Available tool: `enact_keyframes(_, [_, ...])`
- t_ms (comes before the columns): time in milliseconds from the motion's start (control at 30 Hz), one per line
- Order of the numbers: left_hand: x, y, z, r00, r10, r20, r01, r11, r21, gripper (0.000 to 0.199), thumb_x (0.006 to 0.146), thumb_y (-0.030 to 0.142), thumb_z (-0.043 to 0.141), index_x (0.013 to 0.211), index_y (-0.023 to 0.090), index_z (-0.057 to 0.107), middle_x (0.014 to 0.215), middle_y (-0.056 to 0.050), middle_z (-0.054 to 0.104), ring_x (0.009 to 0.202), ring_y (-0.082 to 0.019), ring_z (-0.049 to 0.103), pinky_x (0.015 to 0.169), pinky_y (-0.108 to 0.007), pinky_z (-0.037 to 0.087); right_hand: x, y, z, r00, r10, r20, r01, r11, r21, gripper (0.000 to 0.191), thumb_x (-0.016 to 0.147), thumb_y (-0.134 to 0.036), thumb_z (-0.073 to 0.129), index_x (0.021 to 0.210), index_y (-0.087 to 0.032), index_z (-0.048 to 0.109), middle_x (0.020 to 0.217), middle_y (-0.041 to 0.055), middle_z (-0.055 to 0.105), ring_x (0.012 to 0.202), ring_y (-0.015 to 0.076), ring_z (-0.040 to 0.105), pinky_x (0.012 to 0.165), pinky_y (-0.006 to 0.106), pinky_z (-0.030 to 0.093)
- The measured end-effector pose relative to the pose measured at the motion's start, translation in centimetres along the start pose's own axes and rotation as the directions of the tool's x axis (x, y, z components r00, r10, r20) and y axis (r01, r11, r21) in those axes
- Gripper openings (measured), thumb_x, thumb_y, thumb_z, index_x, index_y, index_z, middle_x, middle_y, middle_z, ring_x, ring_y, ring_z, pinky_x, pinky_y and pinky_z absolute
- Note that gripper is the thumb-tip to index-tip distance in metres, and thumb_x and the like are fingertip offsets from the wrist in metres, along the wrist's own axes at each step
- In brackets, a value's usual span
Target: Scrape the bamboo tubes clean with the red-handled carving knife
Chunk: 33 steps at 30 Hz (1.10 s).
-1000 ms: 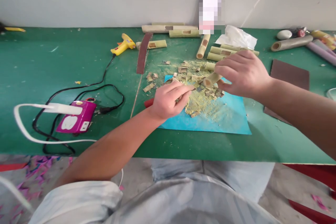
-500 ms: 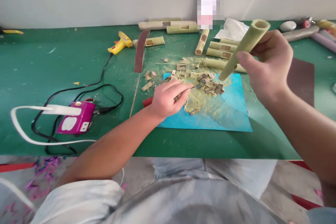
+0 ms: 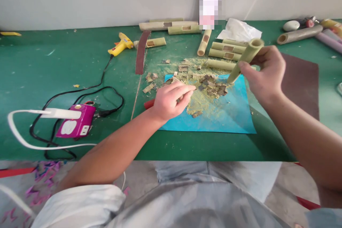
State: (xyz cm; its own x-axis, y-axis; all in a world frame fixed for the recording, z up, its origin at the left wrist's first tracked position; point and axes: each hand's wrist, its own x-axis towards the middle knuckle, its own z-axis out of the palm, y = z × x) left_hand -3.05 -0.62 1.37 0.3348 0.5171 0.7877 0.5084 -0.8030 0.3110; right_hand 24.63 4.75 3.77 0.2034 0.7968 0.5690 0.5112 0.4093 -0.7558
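Observation:
My right hand [image 3: 267,71] is closed around a pale green bamboo tube [image 3: 245,60], held tilted with its open end up. The tube's lower end is at the right edge of a pile of small worn scraps [image 3: 211,87]; whether it touches them I cannot tell. Yellowish dust and the scraps lie on a blue sheet [image 3: 229,117]. Over the sheet's left part my left hand [image 3: 172,99] is pinched, and a small dark bit shows at its fingertips, too small to name. A red object [image 3: 149,104] is partly hidden behind that hand.
Several bamboo tubes with cut windows [image 3: 184,29] lie along the back. At left are a yellow glue gun [image 3: 121,44], a brown strip [image 3: 141,53] and a purple power adapter [image 3: 77,121] with loose cables. A brown sheet [image 3: 301,82] and white tissue [image 3: 239,30] lie to the right.
My right hand has lowered the bamboo tube and moved a little left. My left hand stays pinched in nearly the same place.

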Motion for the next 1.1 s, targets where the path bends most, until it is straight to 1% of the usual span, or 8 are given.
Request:
enact_keyframes(200, [0.0, 0.1, 0.0, 0.999, -0.025, 0.021, 0.025, 1.0, 0.004, 0.014, 0.089, 0.014, 0.058, 0.097, 0.018, 0.07, 0.083, -0.003, 0.072, 0.068, -0.01, 0.065, 0.064, -0.022, 0.053, -0.3, 0.7, -0.2, 0.999, -0.014, 0.034, 0.016, 0.997, -0.075, 0.028, 0.065, -0.019, 0.072, 0.083, -0.023, 0.051, 0.078, 0.0004, 0.061, 0.069, 0.0128, 0.058, 0.068, 0.032, 0.05])
enact_keyframes(333, [0.2, 0.2, -0.2, 1.0, -0.016, 0.004, 0.016, 1.0, -0.003, 0.015, 0.089, 0.013, 0.059, 0.098, 0.017, 0.07, 0.088, -0.005, 0.072, 0.074, -0.011, 0.066, 0.068, -0.021, 0.055, -0.9, -1.1, -1.0, 0.971, -0.19, 0.148, 0.229, 0.92, -0.319, 0.028, 0.07, -0.024, 0.07, 0.092, -0.023, 0.054, 0.088, 0.0041, 0.066, 0.079, 0.0167, 0.06, 0.074, 0.035, 0.048])
enact_keyframes(433, [0.4, 0.4, -0.3, 1.0, -0.004, -0.029, 0.004, 1.0, 0.0, 0.016, 0.088, 0.012, 0.061, 0.1, 0.017, 0.07, 0.091, -0.005, 0.072, 0.077, -0.011, 0.066, 0.07, -0.022, 0.055, -2.4, -3.0, -0.8, 0.847, -0.324, 0.421, 0.511, 0.714, -0.479, 0.019, 0.077, -0.029, 0.064, 0.093, -0.02, 0.058, 0.087, 0.0063, 0.067, 0.083, 0.0222, 0.061, 0.075, 0.038, 0.043])
enact_keyframes(533, [0.3, 0.5, -0.2, 0.999, -0.034, -0.027, 0.034, 0.999, -0.008, 0.017, 0.088, 0.012, 0.061, 0.101, 0.017, 0.07, 0.093, -0.005, 0.071, 0.078, -0.012, 0.065, 0.072, -0.023, 0.056, -4.6, -3.9, 0.2, 0.718, -0.25, 0.65, 0.628, 0.636, -0.449, 0.013, 0.081, -0.025, 0.058, 0.09, -0.017, 0.061, 0.084, 0.0083, 0.067, 0.079, 0.0227, 0.06, 0.071, 0.037, 0.04])
enact_keyframes(667, [0.1, 0.6, 0.2, 0.988, -0.144, 0.057, 0.148, 0.988, -0.055, 0.016, 0.089, 0.017, 0.061, 0.102, 0.017, 0.07, 0.095, -0.006, 0.07, 0.069, -0.009, 0.061, 0.068, -0.023, 0.055, -6.6, -3.4, 1.2, 0.645, -0.155, 0.748, 0.635, 0.654, -0.412, 0.016, 0.082, -0.026, 0.06, 0.094, -0.015, 0.064, 0.089, 0.0102, 0.067, 0.084, 0.0246, 0.06, 0.071, 0.036, 0.04])
enact_keyframes(867, [0.0, 0.9, 0.7, 0.941, -0.286, 0.181, 0.309, 0.944, -0.114, 0.013, 0.09, 0.019, 0.061, 0.096, 0.017, 0.072, 0.094, -0.005, 0.073, 0.079, -0.012, 0.066, 0.071, -0.023, 0.055, -6.3, -2.3, 1.0, 0.608, -0.207, 0.766, 0.601, 0.751, -0.274, 0.02, 0.083, -0.026, 0.061, 0.1, -0.017, 0.064, 0.097, 0.0098, 0.068, 0.089, 0.0251, 0.06, 0.076, 0.037, 0.042])
enact_keyframes(1000, [0.0, 1.0, 1.1, 0.886, -0.4, 0.234, 0.438, 0.888, -0.141, 0.022, 0.087, 0.014, 0.063, 0.107, 0.017, 0.07, 0.093, -0.004, 0.074, 0.078, -0.012, 0.068, 0.071, -0.023, 0.056, -6.1, -2.1, 0.8, 0.596, -0.245, 0.765, 0.523, 0.841, -0.138, 0.022, 0.078, -0.023, 0.063, 0.1, -0.019, 0.063, 0.098, 0.0092, 0.067, 0.092, 0.0248, 0.06, 0.08, 0.038, 0.045])
enact_keyframes(1100, [0.1, 1.1, 1.1, 0.875, -0.393, 0.281, 0.446, 0.881, -0.159, 0.017, 0.087, 0.013, 0.061, 0.101, 0.017, 0.071, 0.092, -0.004, 0.073, 0.079, -0.012, 0.068, 0.073, -0.023, 0.056, -6.3, -2.1, 1.0, 0.601, -0.235, 0.764, 0.438, 0.896, -0.069, 0.025, 0.076, -0.024, 0.065, 0.1, -0.021, 0.063, 0.097, 0.0084, 0.067, 0.092, 0.0246, 0.06, 0.08, 0.038, 0.048])
